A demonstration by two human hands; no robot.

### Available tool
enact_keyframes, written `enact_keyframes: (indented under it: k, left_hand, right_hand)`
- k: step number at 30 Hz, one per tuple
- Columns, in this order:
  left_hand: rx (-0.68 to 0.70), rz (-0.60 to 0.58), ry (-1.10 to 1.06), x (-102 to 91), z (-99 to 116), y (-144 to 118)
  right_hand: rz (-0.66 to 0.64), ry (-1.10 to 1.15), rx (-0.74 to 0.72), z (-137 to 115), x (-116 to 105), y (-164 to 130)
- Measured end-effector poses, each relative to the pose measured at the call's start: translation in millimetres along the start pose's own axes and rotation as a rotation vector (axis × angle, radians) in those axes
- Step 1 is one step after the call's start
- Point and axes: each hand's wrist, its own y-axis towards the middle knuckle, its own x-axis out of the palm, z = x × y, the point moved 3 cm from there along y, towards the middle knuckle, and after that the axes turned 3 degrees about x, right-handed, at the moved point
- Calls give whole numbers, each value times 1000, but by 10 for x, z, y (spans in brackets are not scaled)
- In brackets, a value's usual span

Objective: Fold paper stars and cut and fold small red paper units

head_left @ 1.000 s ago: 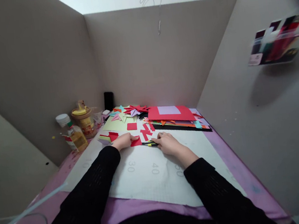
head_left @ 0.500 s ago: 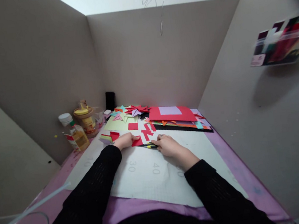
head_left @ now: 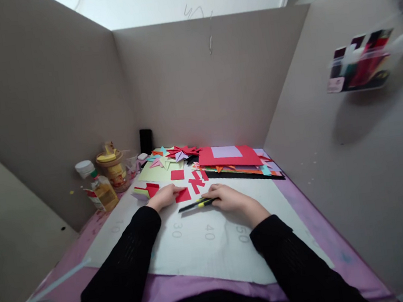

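My left hand [head_left: 163, 197] is at the left edge of a small red paper square [head_left: 182, 195], its fingers closed on the edge of the sheet. In my right hand [head_left: 226, 198] I grip a pair of scissors [head_left: 194, 205] with dark blades and black-and-yellow handles. The blades point left, just below the red square and apart from it. Narrow red paper strips [head_left: 196, 184] lie scattered between my hands and beyond them. Another red square [head_left: 177, 175] lies flat farther back. A folded red and pale green paper piece [head_left: 146, 191] sits beside my left hand.
A white mat [head_left: 199, 250] with printed numbers covers the pink cloth [head_left: 189, 286]. Folded paper stars [head_left: 183, 152] and a stack of coloured sheets [head_left: 230, 156] are at the back. A bottle [head_left: 103, 191] and a jar [head_left: 114, 170] stand left. Grey panels enclose the table.
The scissors have come away from the red square's edge, toward me, and their blades now show fully. My left hand stays at the paper. The camera view has shifted slightly.
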Motion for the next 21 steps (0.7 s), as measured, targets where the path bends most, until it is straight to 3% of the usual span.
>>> enact_keyframes:
  k: [4, 7, 9, 15, 21]
  left_hand:
    - [-65, 61, 93, -3, 38, -69]
    - [-112, 156, 119, -19, 78, -107]
    - [-130, 170, 125, -37, 89, -116]
    - [-251, 23, -85, -78, 4, -72]
    - [-201, -8, -182, -60, 34, -106]
  right_hand:
    - [278, -60, 427, 651, -231, -194]
    - [268, -194, 633, 969, -259, -327]
    - [218, -224, 662, 1066, -229, -365]
    - [237, -214, 668, 1108, -160, -344]
    - [252, -204, 675, 1124, -136, -335]
